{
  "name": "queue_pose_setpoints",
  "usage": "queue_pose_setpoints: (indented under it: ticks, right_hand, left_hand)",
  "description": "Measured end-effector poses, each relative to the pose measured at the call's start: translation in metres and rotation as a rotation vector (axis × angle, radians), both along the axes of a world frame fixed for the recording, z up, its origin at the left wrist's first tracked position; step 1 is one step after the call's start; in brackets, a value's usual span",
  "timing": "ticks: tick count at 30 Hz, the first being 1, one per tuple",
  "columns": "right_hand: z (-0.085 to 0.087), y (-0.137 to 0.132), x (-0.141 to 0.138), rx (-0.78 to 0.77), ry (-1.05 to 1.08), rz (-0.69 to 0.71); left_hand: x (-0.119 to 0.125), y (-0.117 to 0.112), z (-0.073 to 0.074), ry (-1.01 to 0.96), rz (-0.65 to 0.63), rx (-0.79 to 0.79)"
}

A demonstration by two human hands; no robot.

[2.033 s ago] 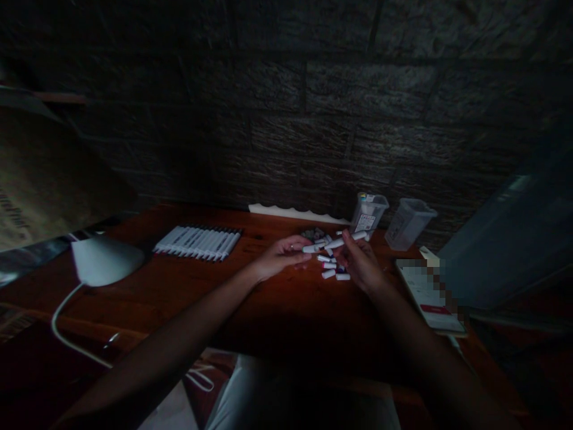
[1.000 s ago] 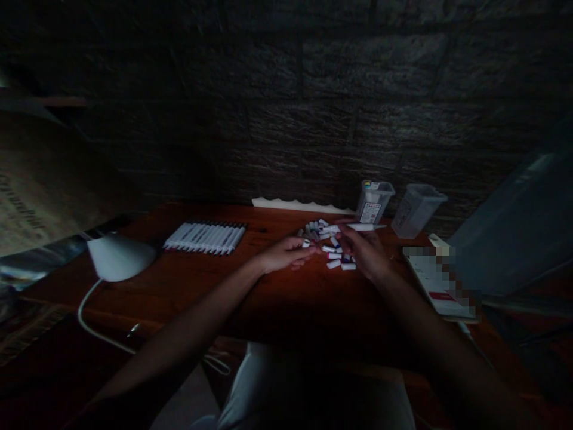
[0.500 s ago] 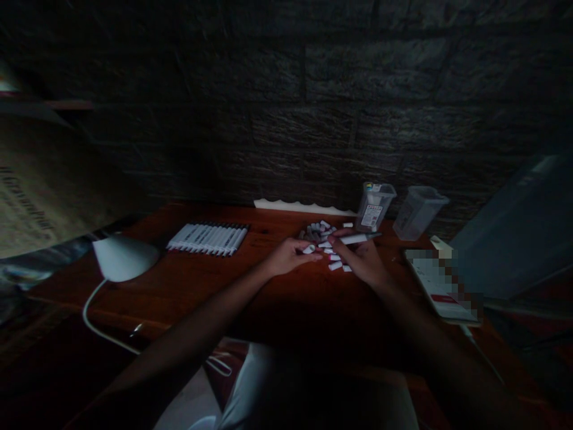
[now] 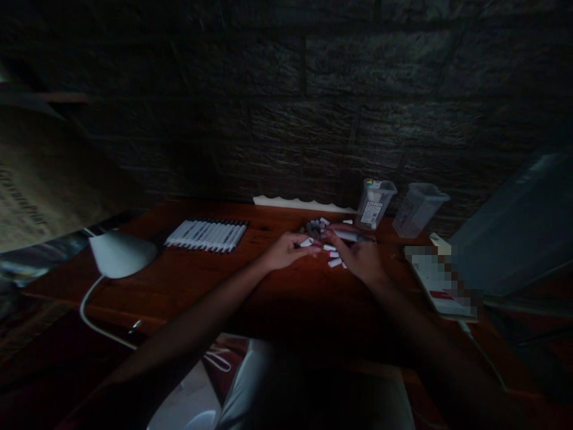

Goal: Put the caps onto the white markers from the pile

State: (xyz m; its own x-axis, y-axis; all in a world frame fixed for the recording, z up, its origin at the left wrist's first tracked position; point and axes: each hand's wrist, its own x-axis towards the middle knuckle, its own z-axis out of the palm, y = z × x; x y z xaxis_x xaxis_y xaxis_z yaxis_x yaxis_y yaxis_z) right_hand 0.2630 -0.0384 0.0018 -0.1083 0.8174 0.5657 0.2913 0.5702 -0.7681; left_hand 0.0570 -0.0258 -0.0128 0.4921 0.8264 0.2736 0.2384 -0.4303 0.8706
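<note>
Between the thumb and fingers of my left hand is a short white marker cap. My right hand is closed around a white marker, which lies nearly level, its grey end pointing right. Around and between both hands lie several loose caps, white with some coloured ends, and my right fingers hide part of them. To the left, a row of white markers with dark ends lies side by side on the brown wooden table.
Two clear plastic containers stand at the back right, by the dark block wall. A tablet-like device with a cable lies at the right edge. On the left stands a white lamp base with a cord. A white wavy-edged strip runs along the back.
The marker in my right hand has tilted and sits lower behind the fingers, so less of it shows. My left hand keeps the cap, now turned slightly. The camera view has shifted a little.
</note>
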Motion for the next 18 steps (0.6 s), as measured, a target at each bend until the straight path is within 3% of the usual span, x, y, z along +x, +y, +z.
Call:
queue_pose_setpoints:
  ticks: [2, 5, 10, 18]
  right_hand:
    - [0.002, 0.004, 0.008, -0.001, 0.034, -0.113]
    - [0.005, 0.008, 0.017, -0.097, 0.099, -0.164]
    - [0.012, 0.001, 0.01, -0.153, 0.228, -0.107]
    - [0.016, -0.014, -0.004, -0.212, 0.228, 0.018]
  left_hand:
    - [0.0, -0.001, 0.0, -0.004, -0.007, -0.045]
    - [0.001, -0.002, -0.001, 0.006, -0.006, -0.09]
    - [0.003, -0.003, -0.001, -0.013, -0.028, -0.13]
    - [0.004, -0.005, 0.002, -0.031, -0.055, -0.137]
